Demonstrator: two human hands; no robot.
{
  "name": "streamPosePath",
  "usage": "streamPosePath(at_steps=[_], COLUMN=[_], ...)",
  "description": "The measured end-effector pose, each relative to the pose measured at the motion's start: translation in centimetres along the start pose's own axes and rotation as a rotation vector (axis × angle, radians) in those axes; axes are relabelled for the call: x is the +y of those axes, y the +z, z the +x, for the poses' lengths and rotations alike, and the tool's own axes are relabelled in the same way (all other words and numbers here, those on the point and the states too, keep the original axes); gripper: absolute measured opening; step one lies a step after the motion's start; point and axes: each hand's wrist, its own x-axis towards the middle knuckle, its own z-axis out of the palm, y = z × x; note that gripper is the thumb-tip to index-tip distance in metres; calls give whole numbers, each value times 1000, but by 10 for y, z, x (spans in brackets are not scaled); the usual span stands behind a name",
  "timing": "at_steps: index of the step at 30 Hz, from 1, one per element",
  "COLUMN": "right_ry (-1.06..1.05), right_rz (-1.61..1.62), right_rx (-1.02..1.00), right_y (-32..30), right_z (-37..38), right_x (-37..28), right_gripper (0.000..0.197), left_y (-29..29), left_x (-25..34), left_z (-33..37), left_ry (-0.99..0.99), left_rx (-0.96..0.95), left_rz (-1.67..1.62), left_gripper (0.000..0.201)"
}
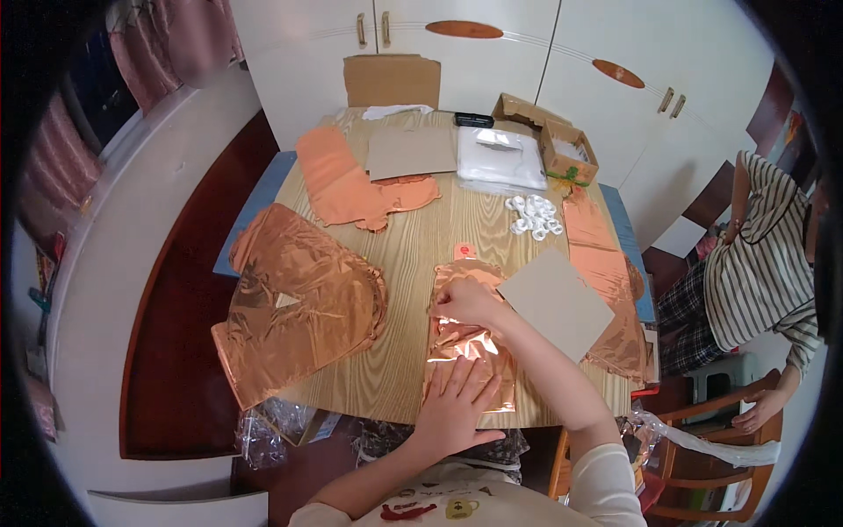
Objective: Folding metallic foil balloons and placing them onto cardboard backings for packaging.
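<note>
A flat rose-gold foil balloon lies on the wooden table in front of me, with a small orange tag card just beyond its far end. My left hand rests flat on the near part of the foil, fingers spread. Farther up, my right hand is closed at the balloon's left edge, its fingertips pinching the foil; they are partly hidden. Beside my right forearm lies a grey cardboard sheet. On the left sits a pile of flat foil balloons.
More foil balloons lie at the far left, partly under a grey board. White ribbon rolls, clear plastic bags and an open carton stand at the back. Another person in stripes is at the right, near a wooden chair.
</note>
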Motion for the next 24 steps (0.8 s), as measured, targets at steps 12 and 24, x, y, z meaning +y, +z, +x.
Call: streamPosePath(at_steps=[12,24], right_ry=[4,-236], right_rz=[106,-111], right_rx=[180,505], right_y=[40,45], right_z=[31,-10], right_x=[27,16], right_gripper=[12,66], left_y=[-4,0], left_x=[-3,-4], left_z=[1,0], left_ry=[20,4], left_rx=[10,-52], left_rz=[-11,0], left_gripper=[91,94])
